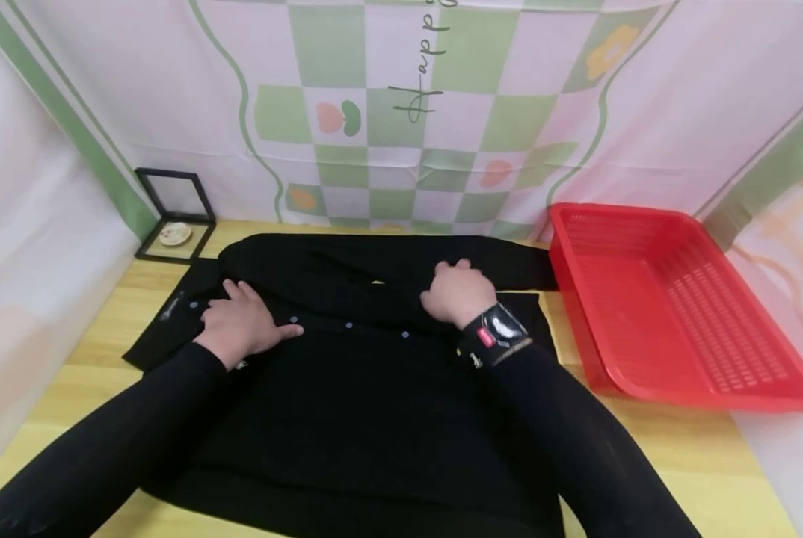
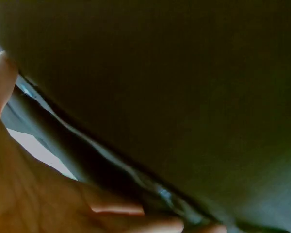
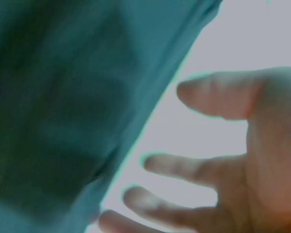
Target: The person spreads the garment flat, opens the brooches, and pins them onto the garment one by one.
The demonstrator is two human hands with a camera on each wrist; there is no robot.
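Observation:
A black long-sleeved button-up shirt (image 1: 348, 418) lies spread over the table, with a line of small pale buttons across it and a sleeve stretching along the far side. My left hand (image 1: 238, 321) rests on the shirt's left part, fingers spread and thumb out beside a button. In the left wrist view the fingers (image 2: 121, 221) lie along a seam edge of the dark cloth. My right hand (image 1: 460, 293) is over the shirt's right part, fingers loosely bent. The right wrist view shows those fingers (image 3: 184, 167) apart beside the cloth edge, with nothing between them.
A red plastic basket (image 1: 579, 299) stands on the right, close to the sleeve end. At the far left sits a black-framed open case (image 1: 202, 198) with a small round item (image 1: 176, 234) in it. Behind the wooden table (image 1: 102, 329) hangs a checked curtain (image 1: 401, 119).

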